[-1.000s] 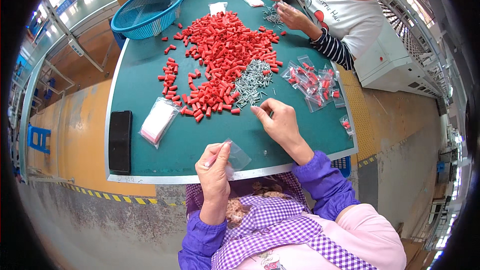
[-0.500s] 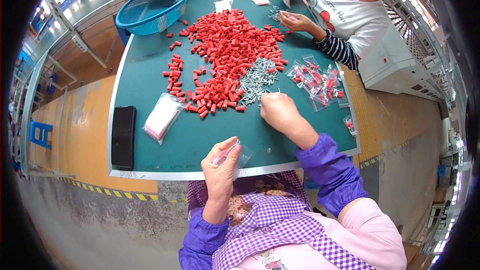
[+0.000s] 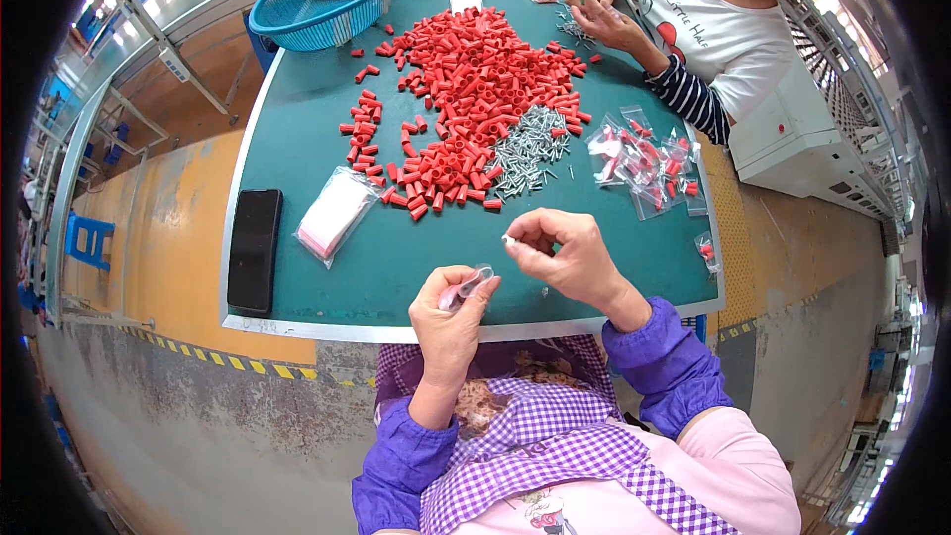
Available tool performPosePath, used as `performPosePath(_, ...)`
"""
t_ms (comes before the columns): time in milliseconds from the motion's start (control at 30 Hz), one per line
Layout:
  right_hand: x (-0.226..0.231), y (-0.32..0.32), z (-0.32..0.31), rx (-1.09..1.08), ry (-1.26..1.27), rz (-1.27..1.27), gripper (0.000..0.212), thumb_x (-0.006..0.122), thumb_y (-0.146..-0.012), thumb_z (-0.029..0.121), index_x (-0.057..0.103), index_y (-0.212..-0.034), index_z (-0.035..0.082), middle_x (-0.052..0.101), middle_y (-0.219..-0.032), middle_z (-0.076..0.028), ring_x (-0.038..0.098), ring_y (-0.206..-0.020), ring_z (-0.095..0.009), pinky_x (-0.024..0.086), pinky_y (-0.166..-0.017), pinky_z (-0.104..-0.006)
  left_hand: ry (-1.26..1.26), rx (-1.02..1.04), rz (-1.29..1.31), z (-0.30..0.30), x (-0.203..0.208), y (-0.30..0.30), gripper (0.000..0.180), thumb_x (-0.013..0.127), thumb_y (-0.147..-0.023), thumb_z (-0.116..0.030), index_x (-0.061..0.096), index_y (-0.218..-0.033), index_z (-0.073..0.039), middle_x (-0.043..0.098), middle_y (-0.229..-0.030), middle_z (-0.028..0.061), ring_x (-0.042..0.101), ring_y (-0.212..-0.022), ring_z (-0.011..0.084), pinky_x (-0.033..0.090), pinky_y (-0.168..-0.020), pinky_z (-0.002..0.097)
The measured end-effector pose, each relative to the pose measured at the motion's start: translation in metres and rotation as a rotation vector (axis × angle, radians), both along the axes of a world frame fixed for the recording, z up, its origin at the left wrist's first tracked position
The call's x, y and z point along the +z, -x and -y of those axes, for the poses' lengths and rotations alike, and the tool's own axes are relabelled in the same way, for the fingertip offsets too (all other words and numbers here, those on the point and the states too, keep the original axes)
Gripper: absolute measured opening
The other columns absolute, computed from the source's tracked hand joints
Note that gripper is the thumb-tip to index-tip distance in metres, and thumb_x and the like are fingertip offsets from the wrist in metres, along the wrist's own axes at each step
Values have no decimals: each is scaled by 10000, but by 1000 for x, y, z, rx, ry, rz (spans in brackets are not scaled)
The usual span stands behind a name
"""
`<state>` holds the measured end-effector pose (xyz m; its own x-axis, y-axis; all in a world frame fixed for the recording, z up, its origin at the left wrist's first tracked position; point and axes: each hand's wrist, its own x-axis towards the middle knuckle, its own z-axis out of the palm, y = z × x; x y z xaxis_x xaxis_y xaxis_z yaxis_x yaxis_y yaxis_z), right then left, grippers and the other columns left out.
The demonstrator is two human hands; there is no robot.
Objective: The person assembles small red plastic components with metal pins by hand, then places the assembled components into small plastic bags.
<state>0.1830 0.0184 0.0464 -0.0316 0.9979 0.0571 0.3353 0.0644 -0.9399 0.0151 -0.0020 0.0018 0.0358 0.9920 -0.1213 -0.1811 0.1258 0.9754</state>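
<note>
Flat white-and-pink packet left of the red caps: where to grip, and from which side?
The packet is probably best pinched at its near end, coming from the near side: it lies flat and slanted, with that end away from the red caps close by its far right corner. The left hand is nearest but holds a clear bag.

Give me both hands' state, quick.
Left hand: closed, holding a clear plastic bag.
Right hand: closed, pinching a small pale thing, too small to identify.

Phone left on table, basket behind; screws against caps.
</note>
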Motion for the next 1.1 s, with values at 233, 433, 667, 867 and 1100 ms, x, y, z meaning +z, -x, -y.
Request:
performPosePath(233,0,8,-5,369,-546,450,188,712,-727,144,618,-869,63,571,-704,-76,603,-605,-250,484,-516,-332,-136,0,-74,-3,-9,-1,180,724,-790,-25,635,-945,0,610,-815,-19,523,-683,29,429,-591,164)
performPosePath(433,-8,5,-23,63,-323,314,140,686,-771,94,628,-878,26,600,-812,-111,615,-684,-264,492,-603,-342,-63,2,-93,-3,-4,3,182,736,-767,-17,644,-923,1,595,-853,1,534,-732,54,443,-644,186)
performPosePath(667,-44,17,-50,-25,-425,848,240,663,-762,85,575,-981,38,588,-890,-130,611,-755,-318,503,-660,-396,-213,89,-89,-6,-3,4,202,744,-757,3,630,-923,-8,609,-844,-9,532,-727,37,439,-646,169)
performPosePath(867,-47,20,-47,-4,-460,845,139,623,-771,82,558,-885,35,567,-827,-125,616,-688,-288,506,-617,-370,-148,111,-104,-8,-9,12,199,744,-758,-3,632,-923,-10,602,-819,-23,518,-693,23,427,-605,159)
performPosePath(1100,37,22,-19,475,-677,877,141,597,-733,91,569,-861,37,537,-830,-81,585,-765,-219,477,-668,-330,-71,77,-115,-12,-9,14,188,742,-744,-22,647,-904,9,584,-868,32,534,-734,84,445,-657,214)
